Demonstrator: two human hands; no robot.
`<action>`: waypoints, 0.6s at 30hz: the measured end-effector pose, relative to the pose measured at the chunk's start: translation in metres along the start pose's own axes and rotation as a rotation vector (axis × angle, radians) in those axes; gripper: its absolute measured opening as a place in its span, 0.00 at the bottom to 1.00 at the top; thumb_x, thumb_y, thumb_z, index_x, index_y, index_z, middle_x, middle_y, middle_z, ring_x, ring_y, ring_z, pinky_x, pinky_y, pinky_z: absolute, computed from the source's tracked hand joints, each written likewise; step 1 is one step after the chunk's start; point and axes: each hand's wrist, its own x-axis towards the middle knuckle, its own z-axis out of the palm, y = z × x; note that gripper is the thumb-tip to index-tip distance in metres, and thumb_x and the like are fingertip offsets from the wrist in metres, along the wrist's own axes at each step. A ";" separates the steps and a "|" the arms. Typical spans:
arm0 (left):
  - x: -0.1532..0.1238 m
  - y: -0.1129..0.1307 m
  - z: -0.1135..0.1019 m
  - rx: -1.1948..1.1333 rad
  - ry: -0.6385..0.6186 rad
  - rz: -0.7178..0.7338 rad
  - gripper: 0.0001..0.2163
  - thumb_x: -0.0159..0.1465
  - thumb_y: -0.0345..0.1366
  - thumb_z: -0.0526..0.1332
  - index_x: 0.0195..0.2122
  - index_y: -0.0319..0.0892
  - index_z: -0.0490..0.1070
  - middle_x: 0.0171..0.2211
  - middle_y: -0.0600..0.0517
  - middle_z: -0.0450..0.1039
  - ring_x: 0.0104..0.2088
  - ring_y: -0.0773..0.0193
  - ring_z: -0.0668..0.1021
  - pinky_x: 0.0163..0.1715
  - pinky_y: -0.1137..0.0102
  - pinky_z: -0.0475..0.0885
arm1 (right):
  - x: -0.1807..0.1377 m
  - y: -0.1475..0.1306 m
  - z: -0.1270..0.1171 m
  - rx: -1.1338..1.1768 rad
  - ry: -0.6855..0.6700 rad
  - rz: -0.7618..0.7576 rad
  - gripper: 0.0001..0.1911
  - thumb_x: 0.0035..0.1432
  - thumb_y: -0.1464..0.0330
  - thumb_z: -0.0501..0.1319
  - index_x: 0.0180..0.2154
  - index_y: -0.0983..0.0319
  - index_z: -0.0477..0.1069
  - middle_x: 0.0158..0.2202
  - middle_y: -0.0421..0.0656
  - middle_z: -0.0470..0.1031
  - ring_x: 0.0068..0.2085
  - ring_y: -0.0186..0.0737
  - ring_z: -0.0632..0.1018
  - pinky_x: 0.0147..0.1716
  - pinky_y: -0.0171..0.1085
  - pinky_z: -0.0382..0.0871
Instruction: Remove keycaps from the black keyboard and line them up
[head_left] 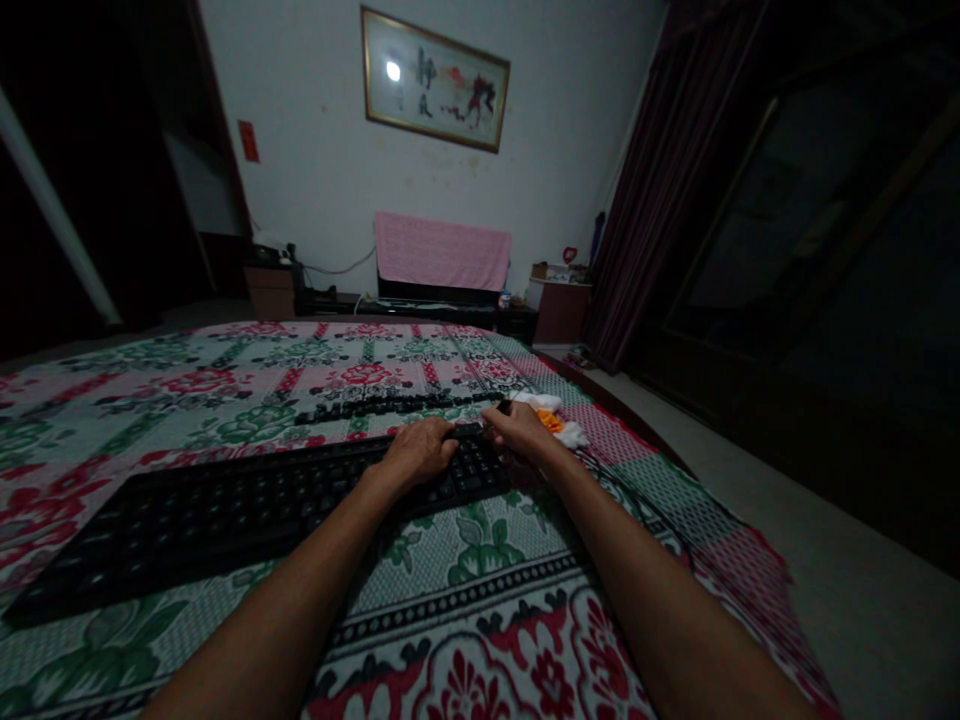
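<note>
A long black keyboard (247, 510) lies at a slant on the patterned cloth. My left hand (420, 448) rests over its far edge toward the right end, fingers bent down and thumb on the keys' side. Close by, above the number-pad end, my right hand (523, 432) is closed in a pinch. Something small and dark shows at its fingertips, too dim to name. Behind the keyboard runs a row of small black pieces (397, 406) that look like loose keycaps. A white cloth (574, 436) with an orange piece (550, 420) lies just beyond my right hand.
A red, green and white flowered cloth (480, 560) covers the table. A black cable (637, 497) trails off at the right, near the table edge. Beyond stand a screen draped with a pink towel (442, 250) and a low cabinet (559, 310). The room is dim.
</note>
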 end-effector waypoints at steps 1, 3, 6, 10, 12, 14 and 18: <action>0.000 0.000 0.000 -0.006 0.000 0.000 0.18 0.61 0.41 0.49 0.51 0.44 0.65 0.49 0.47 0.70 0.49 0.56 0.71 0.49 0.64 0.63 | 0.001 0.000 0.000 0.002 0.005 0.027 0.18 0.52 0.60 0.51 0.20 0.64 0.68 0.15 0.40 0.67 0.20 0.32 0.68 0.20 0.29 0.56; -0.001 0.001 -0.001 -0.012 -0.003 -0.003 0.17 0.61 0.41 0.49 0.50 0.45 0.66 0.48 0.47 0.70 0.49 0.57 0.71 0.48 0.65 0.63 | 0.005 0.002 0.000 0.014 0.014 0.057 0.21 0.55 0.57 0.48 0.22 0.64 0.68 0.16 0.41 0.68 0.20 0.32 0.69 0.21 0.30 0.58; -0.001 0.001 -0.002 -0.005 0.001 -0.005 0.17 0.61 0.41 0.49 0.50 0.45 0.66 0.48 0.47 0.70 0.49 0.57 0.71 0.48 0.65 0.64 | 0.010 0.005 0.001 0.054 0.040 0.052 0.19 0.55 0.58 0.48 0.25 0.64 0.69 0.19 0.42 0.71 0.21 0.33 0.70 0.22 0.30 0.59; -0.001 0.001 -0.002 0.005 0.007 -0.007 0.17 0.62 0.41 0.48 0.49 0.44 0.66 0.48 0.47 0.70 0.49 0.57 0.71 0.48 0.65 0.63 | 0.011 0.006 0.001 0.110 0.092 0.041 0.15 0.53 0.61 0.51 0.27 0.64 0.69 0.20 0.42 0.71 0.22 0.33 0.70 0.23 0.30 0.60; -0.001 0.001 -0.001 0.007 0.003 -0.009 0.17 0.62 0.41 0.48 0.49 0.44 0.66 0.48 0.47 0.70 0.49 0.58 0.71 0.48 0.65 0.63 | 0.009 0.005 0.001 0.119 0.115 0.036 0.14 0.53 0.62 0.52 0.28 0.64 0.70 0.19 0.41 0.70 0.22 0.33 0.70 0.23 0.30 0.60; 0.000 0.000 0.000 0.009 -0.003 -0.007 0.17 0.62 0.41 0.48 0.49 0.44 0.66 0.48 0.47 0.70 0.49 0.57 0.71 0.48 0.65 0.63 | 0.007 0.004 0.000 0.120 0.128 0.031 0.14 0.53 0.63 0.51 0.28 0.65 0.70 0.18 0.41 0.70 0.21 0.32 0.70 0.23 0.29 0.60; 0.001 0.000 0.000 0.016 -0.003 -0.006 0.17 0.61 0.41 0.49 0.48 0.44 0.67 0.47 0.46 0.70 0.48 0.56 0.72 0.47 0.64 0.64 | 0.008 0.002 -0.002 0.022 0.110 -0.004 0.16 0.53 0.64 0.49 0.23 0.65 0.69 0.20 0.42 0.72 0.23 0.32 0.70 0.23 0.29 0.58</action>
